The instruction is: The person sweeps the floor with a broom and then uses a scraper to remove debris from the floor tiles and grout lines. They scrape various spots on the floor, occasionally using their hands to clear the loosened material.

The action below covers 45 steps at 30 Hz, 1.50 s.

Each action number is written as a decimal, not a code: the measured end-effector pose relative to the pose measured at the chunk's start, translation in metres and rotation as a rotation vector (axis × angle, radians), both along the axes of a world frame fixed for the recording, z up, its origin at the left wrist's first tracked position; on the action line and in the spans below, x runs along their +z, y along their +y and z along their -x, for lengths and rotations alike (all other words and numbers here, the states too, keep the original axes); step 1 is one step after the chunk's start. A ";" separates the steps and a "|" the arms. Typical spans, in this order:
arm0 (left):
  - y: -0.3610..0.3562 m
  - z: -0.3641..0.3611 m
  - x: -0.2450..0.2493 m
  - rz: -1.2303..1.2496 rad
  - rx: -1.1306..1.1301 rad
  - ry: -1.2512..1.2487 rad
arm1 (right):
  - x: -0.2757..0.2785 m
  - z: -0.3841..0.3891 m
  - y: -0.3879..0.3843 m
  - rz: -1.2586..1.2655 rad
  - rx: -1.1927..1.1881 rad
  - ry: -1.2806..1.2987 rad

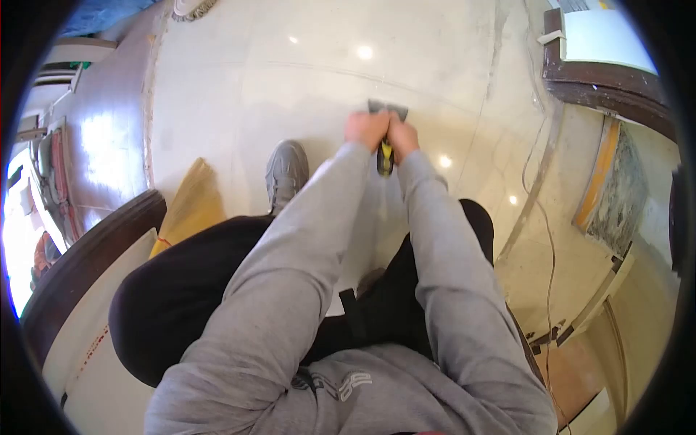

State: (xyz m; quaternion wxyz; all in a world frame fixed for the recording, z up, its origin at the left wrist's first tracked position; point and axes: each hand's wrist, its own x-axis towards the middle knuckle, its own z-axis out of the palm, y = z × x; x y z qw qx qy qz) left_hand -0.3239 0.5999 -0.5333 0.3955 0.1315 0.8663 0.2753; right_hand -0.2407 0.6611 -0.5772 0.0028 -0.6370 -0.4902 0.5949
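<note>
Both of my hands are closed round one scraper [388, 106], whose wide dark blade points away from me, on or just above the pale tiled floor [290, 94]. My left hand [367, 128] wraps the tool on its left side, close behind the blade. On the right side my right hand [402, 135] grips it, touching my left hand. The black and yellow handle [386, 158] sticks out below the hands toward me. Whether the blade edge touches the floor I cannot tell.
My grey shoe [287, 174] is left of the hands. A yellow sheet [194, 203] lies beside a dark wooden edge [94, 254] at left. A thin cable [552, 254] runs along the floor at right, near a dark wooden frame [609, 81] and a leaning board [616, 181].
</note>
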 end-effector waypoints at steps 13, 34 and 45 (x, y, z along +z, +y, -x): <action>-0.021 -0.021 -0.006 0.155 0.122 -0.121 | 0.023 -0.023 -0.030 -0.045 0.141 -0.168; 0.028 0.025 0.009 -0.099 0.388 -0.240 | -0.014 0.035 0.028 0.063 -0.125 0.091; -0.047 0.023 0.044 0.133 0.244 -0.528 | 0.044 -0.019 -0.035 -0.122 0.188 0.244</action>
